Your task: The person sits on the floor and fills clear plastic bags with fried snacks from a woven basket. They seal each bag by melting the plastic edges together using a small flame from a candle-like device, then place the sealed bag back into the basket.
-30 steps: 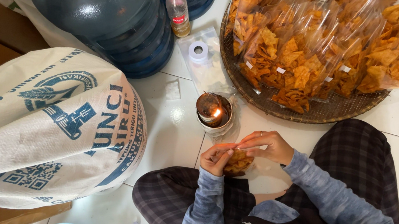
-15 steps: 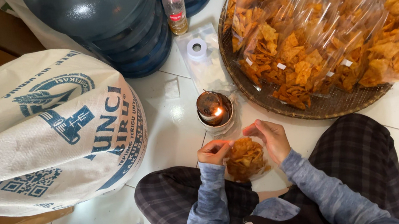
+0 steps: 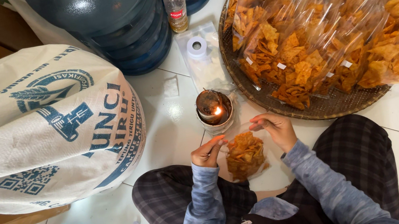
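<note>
Just below the lit candle tin [image 3: 214, 108], both hands' fingers, left hand [image 3: 209, 152] and right hand [image 3: 274, 129], pinched the chip bag [image 3: 244, 154] top.

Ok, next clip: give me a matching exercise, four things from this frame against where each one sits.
Things:
1. small bag of chips
2. burning candle tin
3. tape roll
4. large printed sack

Places:
A. on the floor at the far left
B. between the left hand and right hand
C. on a flat plastic sheet beside the woven tray
D. on the tiles just beyond the hands

Pairs: 1-B, 2-D, 3-C, 4-A
</note>
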